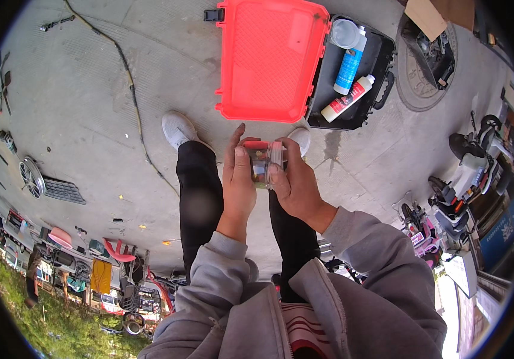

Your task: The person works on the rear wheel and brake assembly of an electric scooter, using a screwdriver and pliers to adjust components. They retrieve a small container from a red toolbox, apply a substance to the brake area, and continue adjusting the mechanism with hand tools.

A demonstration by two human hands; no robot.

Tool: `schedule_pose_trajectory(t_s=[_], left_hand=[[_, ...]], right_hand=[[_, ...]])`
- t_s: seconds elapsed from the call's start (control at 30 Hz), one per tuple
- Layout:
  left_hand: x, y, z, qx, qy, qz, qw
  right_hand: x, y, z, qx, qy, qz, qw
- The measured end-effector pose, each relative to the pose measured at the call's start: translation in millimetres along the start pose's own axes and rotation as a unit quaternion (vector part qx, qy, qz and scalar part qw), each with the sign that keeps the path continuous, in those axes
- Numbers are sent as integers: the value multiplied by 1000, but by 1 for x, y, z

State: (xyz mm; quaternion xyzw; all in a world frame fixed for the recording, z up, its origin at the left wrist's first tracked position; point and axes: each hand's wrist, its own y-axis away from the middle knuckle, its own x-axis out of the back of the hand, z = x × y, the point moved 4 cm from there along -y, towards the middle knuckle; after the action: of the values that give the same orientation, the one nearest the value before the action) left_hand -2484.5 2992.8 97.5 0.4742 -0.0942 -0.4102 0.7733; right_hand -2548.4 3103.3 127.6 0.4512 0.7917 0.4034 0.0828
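Between my two hands is a small clear plastic box [259,163] with red and other coloured bits showing inside. My left hand [240,186] grips its left side, one finger pointing up past it. My right hand [297,186] closes on its right side, with the thumb across the front. Beyond them lies an open case with a red lid [263,60] and a black base [369,99]. In the base are a blue and white bottle [350,64], a red and white bottle [348,99] and a clear round tub [344,33].
A long cable [126,69] runs over the concrete floor on the left. A wheel [32,177] and a dark grille [64,190] lie farther left. On the right are a black part [429,51] on a round cover and parked scooters [478,157]. My shoes [179,128] stand near the case.
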Motion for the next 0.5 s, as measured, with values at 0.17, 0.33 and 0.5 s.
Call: schedule_pose_trajectory(t_s=[0.17, 0.33, 0.5], left_hand=[[-7, 5, 2, -93, -103, -46, 989], [-24, 9, -9, -130, -219, -118, 960], [-3, 6, -14, -44, -174, -17, 984]], right_hand=[[-3, 19, 28, -349, -340, -142, 862], [48, 5, 67, -361, -248, -74, 896], [130, -78, 114, -205, 297, 260, 896]])
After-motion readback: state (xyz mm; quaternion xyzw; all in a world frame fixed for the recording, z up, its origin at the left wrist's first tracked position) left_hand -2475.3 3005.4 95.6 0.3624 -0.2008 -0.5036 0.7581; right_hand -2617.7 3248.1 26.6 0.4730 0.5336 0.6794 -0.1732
